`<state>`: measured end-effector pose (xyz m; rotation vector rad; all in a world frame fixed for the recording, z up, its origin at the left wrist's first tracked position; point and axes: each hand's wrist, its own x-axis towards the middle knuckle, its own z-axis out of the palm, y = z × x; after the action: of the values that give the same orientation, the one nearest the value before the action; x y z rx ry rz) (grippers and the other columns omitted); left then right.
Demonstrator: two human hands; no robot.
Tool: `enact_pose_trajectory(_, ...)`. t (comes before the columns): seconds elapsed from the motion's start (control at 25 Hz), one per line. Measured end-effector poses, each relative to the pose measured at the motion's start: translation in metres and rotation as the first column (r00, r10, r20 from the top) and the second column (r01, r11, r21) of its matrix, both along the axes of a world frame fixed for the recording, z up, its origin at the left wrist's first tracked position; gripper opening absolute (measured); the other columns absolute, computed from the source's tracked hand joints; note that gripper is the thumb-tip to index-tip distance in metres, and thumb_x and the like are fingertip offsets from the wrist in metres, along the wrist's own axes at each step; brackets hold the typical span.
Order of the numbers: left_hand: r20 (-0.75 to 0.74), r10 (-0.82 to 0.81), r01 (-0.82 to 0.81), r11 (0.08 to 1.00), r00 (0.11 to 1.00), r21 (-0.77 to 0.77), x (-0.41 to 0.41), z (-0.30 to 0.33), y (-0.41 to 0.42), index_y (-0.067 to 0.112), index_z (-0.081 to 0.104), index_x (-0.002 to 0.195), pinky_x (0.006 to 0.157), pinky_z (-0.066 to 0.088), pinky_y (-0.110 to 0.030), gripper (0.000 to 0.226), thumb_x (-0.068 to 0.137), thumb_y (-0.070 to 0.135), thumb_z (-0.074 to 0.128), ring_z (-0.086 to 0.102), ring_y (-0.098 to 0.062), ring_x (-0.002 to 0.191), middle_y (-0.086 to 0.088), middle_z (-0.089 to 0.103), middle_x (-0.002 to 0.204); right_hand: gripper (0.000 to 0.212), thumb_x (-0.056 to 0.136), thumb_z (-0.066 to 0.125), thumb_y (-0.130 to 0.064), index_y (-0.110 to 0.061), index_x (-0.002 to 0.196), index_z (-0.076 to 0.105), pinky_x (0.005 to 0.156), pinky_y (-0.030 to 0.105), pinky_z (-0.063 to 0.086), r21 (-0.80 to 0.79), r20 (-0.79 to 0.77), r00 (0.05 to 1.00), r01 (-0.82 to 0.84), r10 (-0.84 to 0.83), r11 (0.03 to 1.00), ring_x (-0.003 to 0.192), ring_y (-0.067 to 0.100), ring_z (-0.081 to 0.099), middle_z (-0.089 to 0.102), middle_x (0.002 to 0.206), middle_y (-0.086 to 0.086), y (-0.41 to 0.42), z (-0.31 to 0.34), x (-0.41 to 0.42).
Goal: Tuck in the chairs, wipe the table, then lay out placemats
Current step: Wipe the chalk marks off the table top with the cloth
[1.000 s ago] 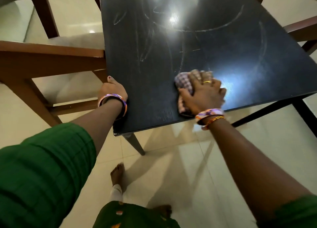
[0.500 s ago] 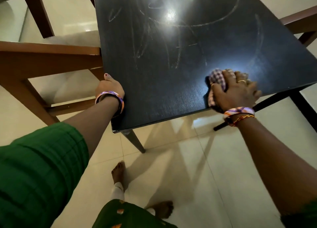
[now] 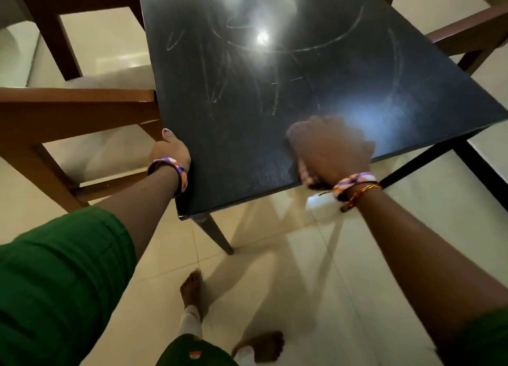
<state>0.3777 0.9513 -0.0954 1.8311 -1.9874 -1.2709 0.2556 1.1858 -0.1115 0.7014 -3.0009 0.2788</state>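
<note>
The black table (image 3: 247,151) fills the upper middle of the head view, its top streaked with pale wipe marks and glare. My left hand (image 3: 170,152) grips the table's left edge near the front corner, thumb lying along the top. My right hand (image 3: 327,148) is blurred with motion and presses a checked cloth (image 3: 306,174) onto the top by the front edge. Only a pinkish bit of cloth shows under the palm. A brown wooden chair (image 3: 68,110) with a pale seat stands against the table's left side.
A second brown chair (image 3: 467,27) shows at the table's far right side. Black table legs (image 3: 217,236) stand on the glossy cream tile floor. My bare feet (image 3: 192,288) are just in front of the table's near corner.
My right hand swept the cloth right along the front edge, then came back left toward the middle. The left hand has kept its hold on the table's edge.
</note>
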Motion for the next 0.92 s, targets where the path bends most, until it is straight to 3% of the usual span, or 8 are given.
enact_pose_trajectory(0.12,0.000,0.007,-0.007,1.000,1.000,-0.013,-0.003,-0.001,-0.001,0.000,0.051,0.122,0.057,0.033,-0.025,0.055,0.102,0.040,0.019,0.042,-0.016,0.064,-0.005,0.043,0.074,0.070,0.081,0.032,-0.064,-0.035,0.144,0.032,0.105,0.050,0.022,0.037,0.078,0.956,0.280,-0.282,0.959,0.131,0.038,0.028,0.027,0.154,0.003,0.027,0.013,-0.029)
enact_pose_trajectory(0.2,0.004,0.020,-0.020,1.000,1.000,-0.013,-0.005,-0.001,-0.001,0.000,0.052,0.121,0.056,0.032,-0.024,0.054,0.102,0.039,0.020,0.040,-0.016,0.062,-0.005,0.042,0.071,0.067,0.086,0.038,-0.061,-0.034,0.146,0.028,0.106,0.050,0.021,0.047,0.087,0.958,0.269,-0.272,0.962,0.134,0.038,0.024,0.023,0.156,0.005,0.007,0.012,-0.012)
enact_pose_trajectory(0.32,-0.012,0.030,-0.030,0.999,0.999,0.027,-0.003,-0.001,-0.002,0.001,0.049,0.125,0.065,0.037,-0.028,0.055,0.102,0.041,0.019,0.046,-0.018,0.068,-0.008,0.047,0.077,0.073,0.079,0.036,-0.067,-0.037,0.145,0.029,0.102,0.046,0.023,0.000,0.015,0.999,-0.043,0.043,0.999,0.134,0.037,0.027,0.029,0.154,0.005,-0.049,0.000,0.057)
enact_pose_trajectory(0.48,-0.094,0.044,-0.033,0.994,0.995,0.108,-0.001,-0.007,-0.011,0.002,0.037,0.139,0.103,0.033,-0.036,0.058,0.101,0.043,0.021,0.045,-0.030,0.125,-0.015,0.047,0.138,0.069,0.072,0.037,-0.068,-0.034,0.129,0.055,0.082,0.037,0.032,0.002,-0.127,0.878,-0.466,0.462,0.885,0.117,0.031,0.052,0.056,0.135,0.003,-0.074,-0.009,0.111)
enact_pose_trajectory(0.56,-0.123,0.040,-0.023,0.990,0.992,0.139,-0.002,-0.011,-0.017,0.003,0.033,0.142,0.107,0.031,-0.035,0.060,0.101,0.044,0.022,0.041,-0.030,0.131,-0.013,0.041,0.144,0.071,0.069,0.037,-0.069,-0.037,0.131,0.053,0.083,0.036,0.034,-0.042,-0.142,0.929,-0.350,0.341,0.936,0.118,0.028,0.051,0.055,0.136,-0.002,-0.054,-0.009,0.081)
enact_pose_trajectory(0.72,-0.246,0.047,0.011,0.973,0.968,0.232,0.001,-0.017,-0.021,0.004,0.033,0.142,0.111,0.029,-0.034,0.059,0.100,0.045,0.024,0.040,-0.027,0.133,-0.010,0.041,0.144,0.074,0.071,0.035,-0.065,-0.040,0.140,0.040,0.099,0.044,0.027,-0.055,-0.018,0.980,0.197,-0.198,0.979,0.129,0.032,0.035,0.037,0.149,-0.002,0.001,0.001,0.013)
enact_pose_trajectory(0.8,-0.299,0.075,0.014,0.959,0.951,0.284,0.003,-0.019,-0.023,0.005,0.034,0.142,0.113,0.029,-0.034,0.060,0.099,0.046,0.027,0.040,-0.027,0.133,-0.008,0.042,0.145,0.074,0.072,0.032,-0.063,-0.038,0.142,0.036,0.101,0.045,0.025,-0.028,0.013,0.966,0.259,-0.258,0.966,0.130,0.036,0.030,0.032,0.152,0.000,-0.003,0.005,0.015)
enact_pose_trajectory(0.92,-0.399,0.114,0.092,0.883,0.910,0.461,0.012,-0.022,-0.029,0.011,0.038,0.142,0.114,0.030,-0.039,0.062,0.096,0.052,0.033,0.044,-0.026,0.131,-0.005,0.045,0.143,0.074,0.075,0.033,-0.064,-0.038,0.144,0.033,0.100,0.044,0.025,-0.022,0.027,0.994,0.108,-0.107,0.994,0.132,0.035,0.028,0.029,0.153,0.002,-0.046,0.003,0.064)
